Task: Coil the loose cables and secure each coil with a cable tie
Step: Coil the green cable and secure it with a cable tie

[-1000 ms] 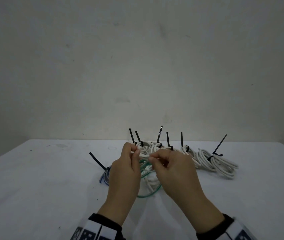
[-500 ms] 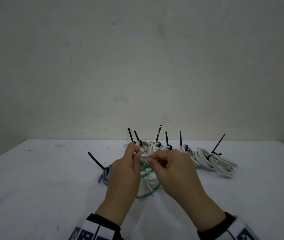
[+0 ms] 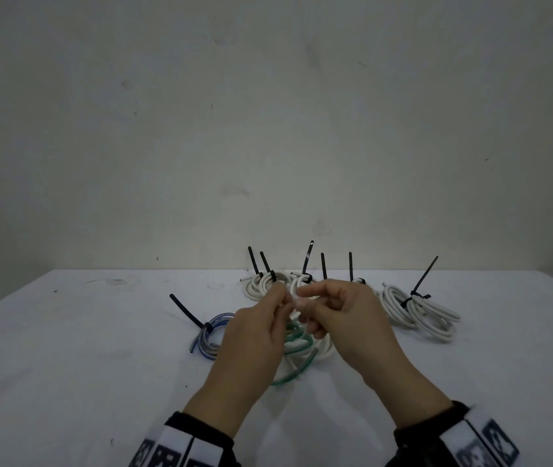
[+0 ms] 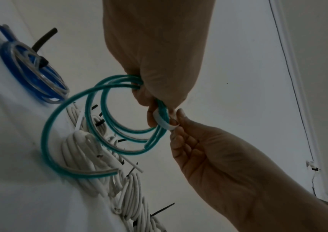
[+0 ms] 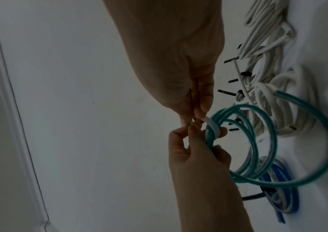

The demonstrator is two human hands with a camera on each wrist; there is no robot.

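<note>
- Left hand [image 3: 251, 335] raised over the desk [image 3: 66, 348], fingers curled round the green coil [image 4: 107, 122], gripping the bunched loops.
- Green coil hangs from that grip, held up above the white coils; one loose end [image 4: 99, 172] sweeps out wide, low near the desk.
- White tie [image 4: 162, 121] wrapped round the green loops just beside the left fingers [image 4: 151, 119].
- Right hand [image 3: 345, 315] pinches the tie end between thumb and fingertips [image 5: 186, 120]; other fingers loosely curled.
- Both hands close, fingertips almost touching at the tie.
- Blue coil [image 3: 209, 335] flat on the desk left of the hands, black tie [image 3: 187, 311] on it, tail sticking up.
- Row of white coils [image 3: 268, 286] behind the hands, each with a black tie, tails upright.
- One more white coil [image 3: 416, 308] off to the right, apart from the row, tied, tail slanted.
- Plain wall [image 3: 268, 129] behind the desk.
</note>
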